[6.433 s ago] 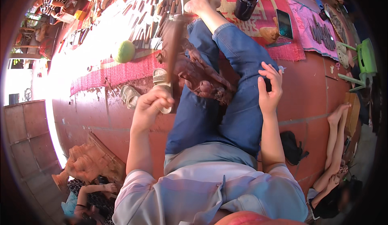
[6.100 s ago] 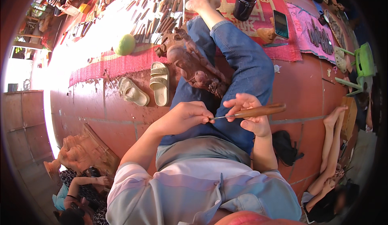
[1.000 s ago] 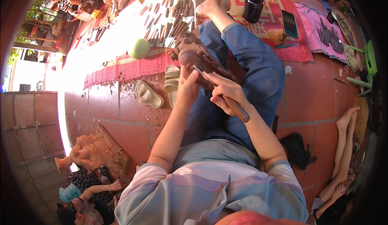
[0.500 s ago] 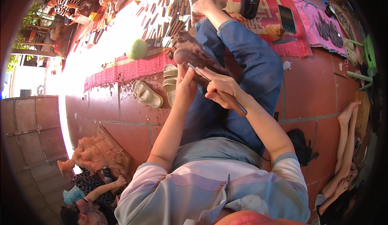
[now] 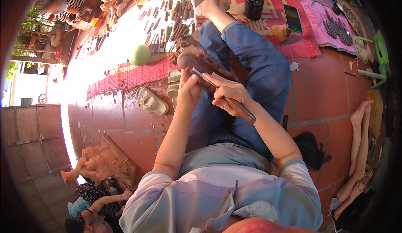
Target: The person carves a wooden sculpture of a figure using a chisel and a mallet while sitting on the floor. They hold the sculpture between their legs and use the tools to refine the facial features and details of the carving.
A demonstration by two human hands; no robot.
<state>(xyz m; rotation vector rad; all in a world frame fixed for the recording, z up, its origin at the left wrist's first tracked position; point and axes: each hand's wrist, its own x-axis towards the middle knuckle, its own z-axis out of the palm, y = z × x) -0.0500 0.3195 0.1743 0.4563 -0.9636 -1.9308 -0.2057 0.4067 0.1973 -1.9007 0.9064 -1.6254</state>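
Note:
A dark brown wood carving [image 5: 201,60] with a rounded knob and intricate relief leans against my crossed legs. My left hand [image 5: 188,92] grips its near side, thumb raised close to the tool's tip, the other fingers partly hidden behind the wood. In my right hand [image 5: 230,94] is a wood chisel [image 5: 245,112], its wooden handle running back under the palm toward my wrist. Its metal blade points up and left, tip against the carving beside the knob, and my right index finger lies stretched along it.
Many carving tools [image 5: 169,21] lie on the mat ahead, near a green ball [image 5: 140,55]. Sandals [image 5: 151,101] sit left of my legs. A black jar [image 5: 254,2] and a phone [image 5: 292,18] are ahead right. An orange-brown carved figure [image 5: 102,164] lies at lower left; other people sit around.
The chisel tip and my left thumb have shifted slightly, with a little more space between them. The view has moved a little; both hands keep their holds.

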